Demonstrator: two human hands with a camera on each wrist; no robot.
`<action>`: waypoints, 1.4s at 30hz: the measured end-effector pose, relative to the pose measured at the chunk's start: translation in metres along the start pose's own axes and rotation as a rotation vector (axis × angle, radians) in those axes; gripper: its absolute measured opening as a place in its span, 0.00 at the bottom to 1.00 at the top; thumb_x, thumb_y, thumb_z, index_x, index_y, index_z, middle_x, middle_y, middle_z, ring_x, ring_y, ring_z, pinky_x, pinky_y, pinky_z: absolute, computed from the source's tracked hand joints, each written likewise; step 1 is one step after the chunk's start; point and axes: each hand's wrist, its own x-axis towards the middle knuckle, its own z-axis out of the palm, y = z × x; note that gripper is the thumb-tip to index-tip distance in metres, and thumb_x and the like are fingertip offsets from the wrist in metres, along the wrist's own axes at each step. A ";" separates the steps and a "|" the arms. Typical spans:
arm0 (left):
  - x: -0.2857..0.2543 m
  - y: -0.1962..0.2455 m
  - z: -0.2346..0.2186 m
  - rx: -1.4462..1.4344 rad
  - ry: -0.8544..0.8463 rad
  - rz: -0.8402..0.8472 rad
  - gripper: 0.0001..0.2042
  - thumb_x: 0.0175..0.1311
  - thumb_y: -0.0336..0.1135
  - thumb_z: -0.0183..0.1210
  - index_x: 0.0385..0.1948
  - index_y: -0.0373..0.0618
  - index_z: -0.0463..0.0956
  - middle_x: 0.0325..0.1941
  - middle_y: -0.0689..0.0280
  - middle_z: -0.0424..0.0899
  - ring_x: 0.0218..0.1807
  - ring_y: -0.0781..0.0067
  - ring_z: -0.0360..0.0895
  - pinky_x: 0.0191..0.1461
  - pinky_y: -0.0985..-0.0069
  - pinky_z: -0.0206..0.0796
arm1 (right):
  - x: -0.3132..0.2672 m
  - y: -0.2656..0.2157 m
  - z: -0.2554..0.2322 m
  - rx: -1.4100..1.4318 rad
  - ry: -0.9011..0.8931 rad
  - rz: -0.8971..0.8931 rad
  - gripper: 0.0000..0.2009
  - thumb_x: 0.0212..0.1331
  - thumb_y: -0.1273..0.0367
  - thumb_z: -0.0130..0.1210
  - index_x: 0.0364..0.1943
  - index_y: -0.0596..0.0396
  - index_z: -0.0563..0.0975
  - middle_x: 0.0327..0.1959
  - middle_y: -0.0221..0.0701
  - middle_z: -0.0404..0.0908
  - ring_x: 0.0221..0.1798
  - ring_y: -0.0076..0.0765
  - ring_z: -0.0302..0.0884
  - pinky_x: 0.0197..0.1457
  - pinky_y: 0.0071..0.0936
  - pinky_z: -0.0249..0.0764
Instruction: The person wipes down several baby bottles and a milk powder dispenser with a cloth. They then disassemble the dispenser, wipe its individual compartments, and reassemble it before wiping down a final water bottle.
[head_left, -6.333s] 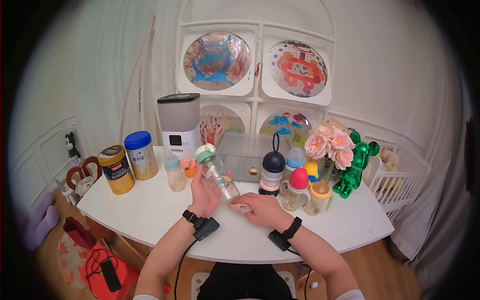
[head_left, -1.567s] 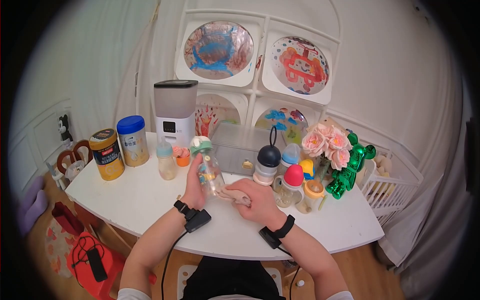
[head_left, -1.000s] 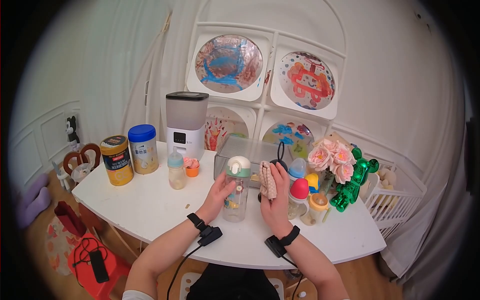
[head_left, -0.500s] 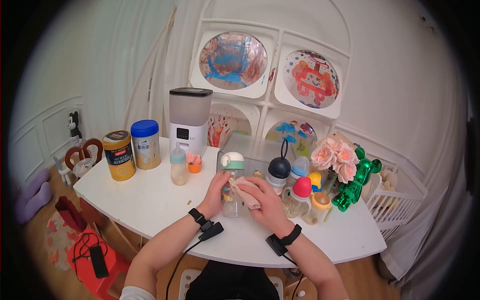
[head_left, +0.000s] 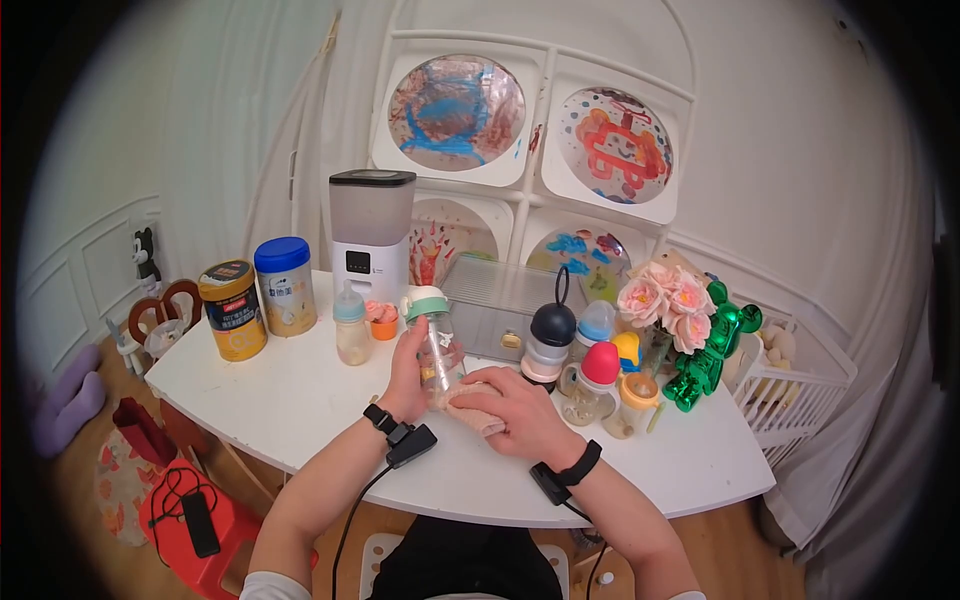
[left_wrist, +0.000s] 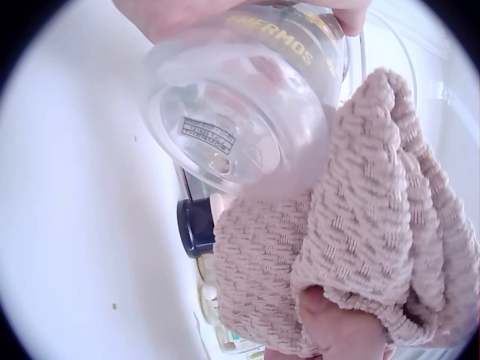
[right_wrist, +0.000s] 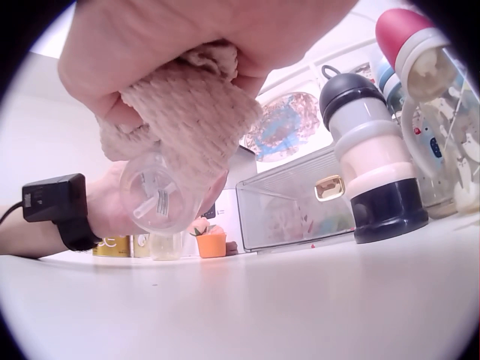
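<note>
My left hand (head_left: 404, 378) grips a clear drinking bottle (head_left: 440, 352) with a mint-green and white lid. The bottle leans, its lid up and to the left, its base turned toward my right hand (head_left: 532, 416). Bunched in that right hand is a pinkish-beige textured cloth (head_left: 474, 409), pressed close to the bottle's lower end. In the left wrist view the bottle's round base (left_wrist: 217, 142) faces the camera and the cloth (left_wrist: 360, 225) overlaps its side. The right wrist view shows the base raised above the tabletop, with the cloth (right_wrist: 191, 112) over it.
On the white table (head_left: 300, 420) stand two formula cans (head_left: 234, 312), a small baby bottle (head_left: 351, 330), an orange cup (head_left: 383, 324) and a formula dispenser (head_left: 370, 225). A grey clear box (head_left: 480, 330) lies behind. Rightward are a stacked milk-powder container (head_left: 546, 355), several baby bottles (head_left: 590, 390) and flowers (head_left: 665, 300).
A second ago the bottle was upright and the cloth apart from it. The cloth then came onto the bottle's side; now the bottle tilts left and the cloth is at its base.
</note>
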 end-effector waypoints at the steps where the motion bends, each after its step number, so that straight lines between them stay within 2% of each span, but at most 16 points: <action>1: 0.001 0.001 0.000 0.001 -0.002 -0.001 0.31 0.74 0.68 0.55 0.58 0.47 0.75 0.50 0.62 0.84 0.55 0.62 0.83 0.63 0.62 0.77 | 0.000 0.000 0.000 -0.001 0.002 0.001 0.30 0.42 0.77 0.66 0.56 0.36 0.84 0.61 0.26 0.78 0.62 0.43 0.78 0.50 0.39 0.83; 7: 0.000 0.004 -0.002 -0.067 0.044 -0.012 0.30 0.74 0.68 0.55 0.58 0.49 0.76 0.48 0.65 0.83 0.54 0.63 0.83 0.61 0.64 0.75 | 0.000 -0.004 0.000 0.020 -0.004 -0.021 0.30 0.40 0.77 0.66 0.54 0.36 0.84 0.60 0.26 0.79 0.61 0.42 0.79 0.45 0.37 0.83; 10: 0.005 0.004 -0.012 -0.091 0.010 -0.035 0.27 0.77 0.66 0.53 0.57 0.50 0.76 0.53 0.65 0.82 0.54 0.66 0.81 0.61 0.65 0.74 | 0.001 -0.005 0.000 0.037 -0.018 -0.014 0.29 0.41 0.77 0.66 0.53 0.37 0.84 0.59 0.26 0.79 0.61 0.41 0.79 0.44 0.37 0.83; 12: 0.010 0.002 -0.015 0.052 -0.009 0.111 0.25 0.79 0.63 0.51 0.61 0.52 0.75 0.58 0.66 0.81 0.57 0.69 0.80 0.60 0.65 0.73 | 0.001 -0.006 0.000 0.026 -0.035 0.024 0.24 0.44 0.76 0.64 0.50 0.39 0.84 0.54 0.26 0.81 0.57 0.42 0.82 0.44 0.37 0.83; 13: 0.009 0.004 -0.012 0.057 -0.014 0.109 0.25 0.79 0.63 0.51 0.61 0.52 0.75 0.58 0.66 0.81 0.57 0.69 0.80 0.60 0.65 0.73 | 0.000 -0.005 0.001 0.026 -0.029 0.026 0.24 0.44 0.76 0.64 0.50 0.39 0.84 0.54 0.26 0.81 0.57 0.42 0.82 0.44 0.37 0.83; 15: 0.006 0.007 -0.005 0.211 -0.027 0.271 0.25 0.81 0.60 0.50 0.65 0.53 0.72 0.59 0.66 0.81 0.59 0.70 0.79 0.60 0.66 0.73 | -0.002 0.001 0.004 -0.011 -0.125 0.138 0.20 0.48 0.74 0.63 0.48 0.41 0.84 0.49 0.27 0.82 0.53 0.43 0.84 0.45 0.39 0.83; 19: -0.002 0.010 0.004 0.169 -0.042 0.228 0.26 0.82 0.61 0.47 0.68 0.53 0.70 0.61 0.66 0.82 0.61 0.70 0.79 0.62 0.65 0.73 | -0.009 0.014 0.013 -0.139 -0.169 0.286 0.18 0.50 0.73 0.62 0.47 0.42 0.83 0.47 0.28 0.84 0.50 0.45 0.85 0.46 0.43 0.82; 21: -0.002 0.012 0.004 0.143 -0.102 0.161 0.28 0.82 0.62 0.44 0.69 0.51 0.69 0.61 0.65 0.82 0.63 0.69 0.79 0.65 0.63 0.72 | -0.009 0.020 0.015 -0.164 0.075 0.424 0.19 0.52 0.73 0.61 0.50 0.43 0.83 0.49 0.31 0.83 0.54 0.47 0.83 0.50 0.47 0.82; 22: -0.001 0.010 0.002 0.140 -0.106 0.164 0.28 0.82 0.62 0.44 0.69 0.51 0.69 0.61 0.65 0.82 0.63 0.69 0.79 0.65 0.63 0.72 | -0.007 0.019 0.013 -0.169 0.076 0.422 0.19 0.52 0.73 0.61 0.50 0.43 0.83 0.49 0.31 0.83 0.54 0.47 0.83 0.50 0.47 0.82; 24: 0.003 0.006 -0.003 0.160 -0.201 0.095 0.29 0.83 0.61 0.42 0.69 0.47 0.68 0.60 0.62 0.83 0.62 0.66 0.80 0.64 0.62 0.73 | -0.003 0.016 0.009 -0.171 0.313 0.469 0.24 0.52 0.77 0.59 0.57 0.48 0.79 0.54 0.36 0.82 0.58 0.52 0.81 0.57 0.43 0.79; 25: 0.002 0.005 -0.001 0.161 -0.203 0.098 0.29 0.83 0.61 0.42 0.69 0.47 0.68 0.60 0.62 0.83 0.62 0.66 0.80 0.64 0.62 0.73 | -0.001 0.016 0.008 -0.172 0.316 0.467 0.24 0.52 0.77 0.59 0.57 0.48 0.79 0.54 0.36 0.82 0.58 0.52 0.81 0.57 0.43 0.79; 27: -0.003 0.001 0.005 0.210 -0.307 0.091 0.30 0.83 0.61 0.42 0.69 0.44 0.68 0.59 0.60 0.83 0.60 0.64 0.82 0.63 0.62 0.73 | 0.004 0.016 0.004 -0.033 0.560 0.343 0.31 0.53 0.81 0.59 0.65 0.48 0.75 0.62 0.40 0.77 0.66 0.55 0.75 0.67 0.44 0.76; 33: -0.014 -0.012 0.014 0.428 -0.389 0.119 0.27 0.84 0.55 0.45 0.72 0.44 0.64 0.64 0.61 0.80 0.63 0.67 0.81 0.69 0.64 0.71 | 0.009 0.010 0.000 -0.101 0.721 0.203 0.36 0.52 0.84 0.58 0.70 0.50 0.72 0.67 0.44 0.74 0.69 0.58 0.74 0.71 0.45 0.73; 35: -0.019 -0.013 0.016 0.516 -0.367 0.112 0.27 0.85 0.54 0.46 0.73 0.45 0.63 0.65 0.62 0.79 0.64 0.68 0.80 0.71 0.65 0.69 | 0.006 0.013 0.002 -0.074 0.663 0.202 0.34 0.52 0.84 0.59 0.69 0.50 0.74 0.66 0.44 0.74 0.68 0.59 0.74 0.70 0.46 0.73; 37: -0.022 -0.014 0.017 0.474 -0.355 0.060 0.28 0.84 0.55 0.48 0.74 0.49 0.62 0.64 0.66 0.79 0.67 0.76 0.75 0.71 0.72 0.65 | 0.006 0.015 0.002 -0.048 0.602 0.200 0.33 0.52 0.83 0.60 0.67 0.49 0.75 0.66 0.44 0.74 0.67 0.59 0.75 0.69 0.46 0.74; 42: -0.012 -0.014 0.010 0.365 -0.330 0.060 0.27 0.83 0.53 0.50 0.75 0.48 0.62 0.64 0.66 0.79 0.66 0.76 0.75 0.69 0.72 0.66 | 0.003 0.016 0.008 0.042 0.447 0.183 0.30 0.52 0.80 0.64 0.64 0.47 0.79 0.63 0.42 0.76 0.63 0.56 0.78 0.64 0.42 0.78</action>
